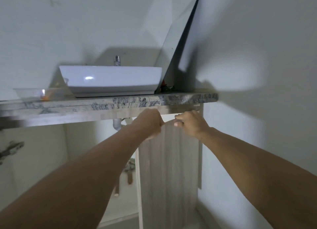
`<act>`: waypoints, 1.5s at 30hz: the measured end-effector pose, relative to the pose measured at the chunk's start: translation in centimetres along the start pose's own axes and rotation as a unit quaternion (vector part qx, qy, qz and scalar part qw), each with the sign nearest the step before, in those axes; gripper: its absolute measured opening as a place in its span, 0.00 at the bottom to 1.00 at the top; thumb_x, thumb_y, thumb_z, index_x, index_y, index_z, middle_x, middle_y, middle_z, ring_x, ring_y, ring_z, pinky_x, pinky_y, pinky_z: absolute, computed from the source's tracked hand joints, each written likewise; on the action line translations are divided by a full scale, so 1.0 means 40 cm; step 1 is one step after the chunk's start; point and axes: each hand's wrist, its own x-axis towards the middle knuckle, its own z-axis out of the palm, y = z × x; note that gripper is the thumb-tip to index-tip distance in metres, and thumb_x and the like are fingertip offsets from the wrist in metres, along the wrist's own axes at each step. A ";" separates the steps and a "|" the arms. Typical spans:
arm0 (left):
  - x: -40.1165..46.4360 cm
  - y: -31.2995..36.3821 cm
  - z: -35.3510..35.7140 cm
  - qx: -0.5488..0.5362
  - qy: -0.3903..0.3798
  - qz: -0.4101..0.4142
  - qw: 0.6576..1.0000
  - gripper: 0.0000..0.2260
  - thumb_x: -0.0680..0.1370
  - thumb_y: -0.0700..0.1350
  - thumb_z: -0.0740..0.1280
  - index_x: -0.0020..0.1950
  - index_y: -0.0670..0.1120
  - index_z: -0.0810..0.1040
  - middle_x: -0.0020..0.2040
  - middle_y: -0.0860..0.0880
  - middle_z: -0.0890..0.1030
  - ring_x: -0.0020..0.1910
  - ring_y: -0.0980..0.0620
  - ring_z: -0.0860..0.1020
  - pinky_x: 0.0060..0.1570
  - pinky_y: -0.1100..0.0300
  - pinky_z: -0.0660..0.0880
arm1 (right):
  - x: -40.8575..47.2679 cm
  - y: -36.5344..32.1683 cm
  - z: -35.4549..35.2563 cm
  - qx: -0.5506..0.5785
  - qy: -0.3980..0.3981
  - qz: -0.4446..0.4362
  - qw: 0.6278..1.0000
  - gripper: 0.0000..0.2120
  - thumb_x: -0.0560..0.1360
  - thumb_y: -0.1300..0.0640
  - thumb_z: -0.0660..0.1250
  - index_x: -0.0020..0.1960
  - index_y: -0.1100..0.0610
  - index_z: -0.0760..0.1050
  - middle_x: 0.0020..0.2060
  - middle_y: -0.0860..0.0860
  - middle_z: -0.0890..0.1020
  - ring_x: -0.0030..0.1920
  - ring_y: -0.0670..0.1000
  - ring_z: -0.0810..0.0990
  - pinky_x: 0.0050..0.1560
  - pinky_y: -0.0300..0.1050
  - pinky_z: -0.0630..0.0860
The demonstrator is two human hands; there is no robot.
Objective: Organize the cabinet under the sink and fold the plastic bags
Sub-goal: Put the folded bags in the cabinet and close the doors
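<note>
A grey wood-grain cabinet door (169, 168) stands under the marbled countertop (120, 102), below a white basin sink (111, 78). My left hand (149, 123) grips the door's top edge with curled fingers. My right hand (190, 124) grips the same top edge just to the right, thumb on the front face. To the left of the door the cabinet is open, showing a drain pipe (117, 125) and a blurred object with a brown handle (129, 173) lower inside. No plastic bags are visible.
A tilted mirror (178, 40) leans against the wall behind the sink, with a small dark item (167, 88) at its foot. A clear plastic container (30, 93) sits at the counter's left. The white wall (257, 108) closes the right side. A faucet (117, 60) rises behind the basin.
</note>
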 end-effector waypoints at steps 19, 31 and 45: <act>0.018 -0.257 0.238 0.340 0.117 0.002 0.933 0.31 0.75 0.39 0.41 0.75 0.37 0.29 0.75 0.38 0.28 0.75 0.41 0.31 0.73 0.42 0.34 | 0.091 -0.058 0.214 -0.139 -0.003 -0.024 0.990 0.36 0.78 0.68 0.58 0.79 0.66 0.40 0.78 0.64 0.47 0.78 0.65 0.51 0.73 0.54 0.63; 0.095 -0.310 0.229 0.323 0.024 -0.030 0.946 0.36 0.79 0.38 0.53 0.74 0.38 0.28 0.72 0.41 0.24 0.74 0.43 0.28 0.76 0.45 0.40 | 0.144 -0.056 0.265 -0.105 -0.071 0.002 0.992 0.45 0.76 0.67 0.63 0.78 0.58 0.32 0.78 0.59 0.37 0.77 0.63 0.36 0.76 0.62 0.55; 0.074 -0.322 0.121 0.329 -0.084 -0.015 0.941 0.42 0.77 0.46 0.67 0.79 0.44 0.40 0.79 0.45 0.36 0.78 0.48 0.37 0.76 0.42 0.42 | 0.148 -0.107 0.179 -0.068 -0.179 0.047 0.980 0.43 0.77 0.67 0.59 0.79 0.53 0.34 0.78 0.49 0.33 0.79 0.59 0.42 0.75 0.62 0.58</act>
